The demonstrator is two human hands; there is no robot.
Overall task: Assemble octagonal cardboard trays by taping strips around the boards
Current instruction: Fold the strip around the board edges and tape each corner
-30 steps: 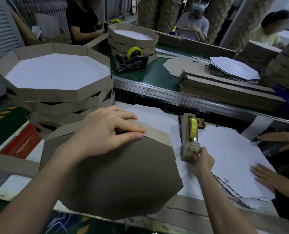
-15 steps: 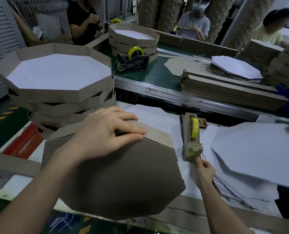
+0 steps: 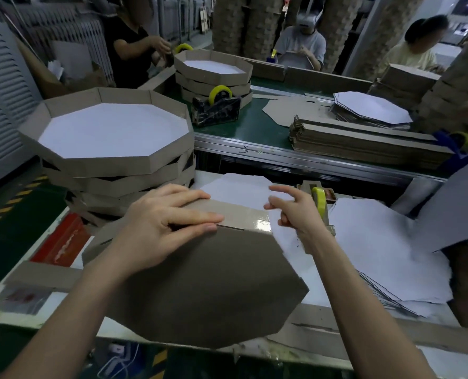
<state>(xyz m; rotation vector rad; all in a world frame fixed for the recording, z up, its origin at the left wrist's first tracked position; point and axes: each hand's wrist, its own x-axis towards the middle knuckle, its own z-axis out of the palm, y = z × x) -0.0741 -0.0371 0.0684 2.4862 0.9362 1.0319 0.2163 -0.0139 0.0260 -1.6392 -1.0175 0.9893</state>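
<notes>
corner taping: my left hand (image 3: 161, 222) lies flat, pressing the strip (image 3: 238, 214), right hand (image 3: 295, 212) loosely open beside shiny tape (image 3: 263, 225); next i'd rub it down.

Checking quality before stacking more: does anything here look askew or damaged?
The stack of finished trays beside the left hand sits askew: the lower trays are rotated and offset under the top one, corners jutting out with dark gaps between rims. The upturned tray under the hand shows no visible damage.

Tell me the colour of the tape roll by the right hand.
Yellow tape roll, head view.
</notes>
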